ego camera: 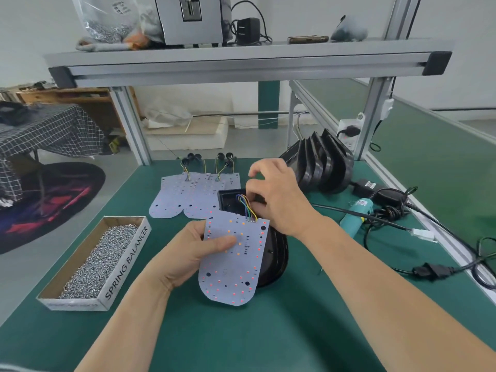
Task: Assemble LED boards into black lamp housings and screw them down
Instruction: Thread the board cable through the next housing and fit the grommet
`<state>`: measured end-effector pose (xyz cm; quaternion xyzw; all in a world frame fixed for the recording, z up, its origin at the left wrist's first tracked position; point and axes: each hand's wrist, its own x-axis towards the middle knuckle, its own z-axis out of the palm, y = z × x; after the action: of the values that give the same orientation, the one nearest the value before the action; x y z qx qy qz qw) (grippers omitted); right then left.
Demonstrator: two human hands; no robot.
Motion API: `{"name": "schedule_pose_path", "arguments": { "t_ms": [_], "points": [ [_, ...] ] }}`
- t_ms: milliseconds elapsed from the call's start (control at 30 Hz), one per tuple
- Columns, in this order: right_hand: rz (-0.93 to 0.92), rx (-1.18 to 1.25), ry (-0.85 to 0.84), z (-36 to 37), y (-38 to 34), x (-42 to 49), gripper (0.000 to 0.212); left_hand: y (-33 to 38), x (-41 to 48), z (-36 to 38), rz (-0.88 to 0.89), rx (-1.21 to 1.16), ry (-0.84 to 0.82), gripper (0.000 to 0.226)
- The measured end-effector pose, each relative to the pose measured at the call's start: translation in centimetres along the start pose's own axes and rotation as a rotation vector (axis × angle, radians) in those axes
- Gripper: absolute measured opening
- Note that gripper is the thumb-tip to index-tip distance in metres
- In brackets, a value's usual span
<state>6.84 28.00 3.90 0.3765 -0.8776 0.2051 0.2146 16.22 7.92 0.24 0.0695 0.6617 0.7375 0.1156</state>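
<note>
Left hand (188, 253) pinches the LED board (233, 264) over the housing (276, 253), right hand (279, 200) curls at the wires (245, 208) — gripping, I can't tell — one hard tug might rip them off the board.

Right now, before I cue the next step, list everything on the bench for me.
Black plastic lamp housing: one, black, on the green mat.
White LED board: one, white, coloured wires at its top, held above that housing.
Spare white LED boards: at least two, white, overlapped at the mat's far side.
Stacked black housings: several, black, on edge, far right.
Cardboard box of silver screws: one, brown, left.
Teal electric screwdriver: one, teal, right, among black cables.
Left hand: one, grips the board's left edge.
Right hand: one, at the housing's far end by the wires; grip unclear.
</note>
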Motion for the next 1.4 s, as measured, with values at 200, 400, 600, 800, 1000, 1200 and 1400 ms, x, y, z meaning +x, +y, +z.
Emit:
{"name": "schedule_pose_path", "arguments": {
  "t_ms": [200, 400, 600, 800, 1000, 1200, 1400],
  "points": [
    [0.150, 0.322, -0.219, -1.6, 1.1, 1.0, 0.032, 2.3, -0.2, 0.2, -0.011, 0.201, -0.111, 0.022],
    [0.092, 0.180, -0.176, -1.8, 0.4, 1.3, 0.037, 3.0, 0.2, 1.2, 0.034, 0.316, -0.076, 0.025],
    [0.064, 0.281, -0.246, -1.1, 0.4, 0.7, 0.009, 2.8, 0.3, 1.3, 0.063, 0.312, -0.047, 0.025],
    [0.330, 1.057, -0.622, -2.1, 1.7, 0.1, 0.030, 2.7, 0.1, 0.8, 0.028, 0.180, -0.083, 0.025],
    [0.519, 1.348, -0.421, -1.2, 1.4, -0.1, 0.052, 2.5, 0.2, 1.3, 0.022, 0.022, -0.042, 0.033],
    [0.627, 1.157, -0.278, 0.0, 0.7, -0.3, 0.050, 2.5, 0.3, 2.2, 0.036, 0.026, -0.008, 0.031],
    [0.565, 0.993, -0.196, 0.6, 1.1, -0.7, 0.060, 2.5, 0.2, 2.3, 0.012, 0.053, 0.007, 0.033]
  ]
}}
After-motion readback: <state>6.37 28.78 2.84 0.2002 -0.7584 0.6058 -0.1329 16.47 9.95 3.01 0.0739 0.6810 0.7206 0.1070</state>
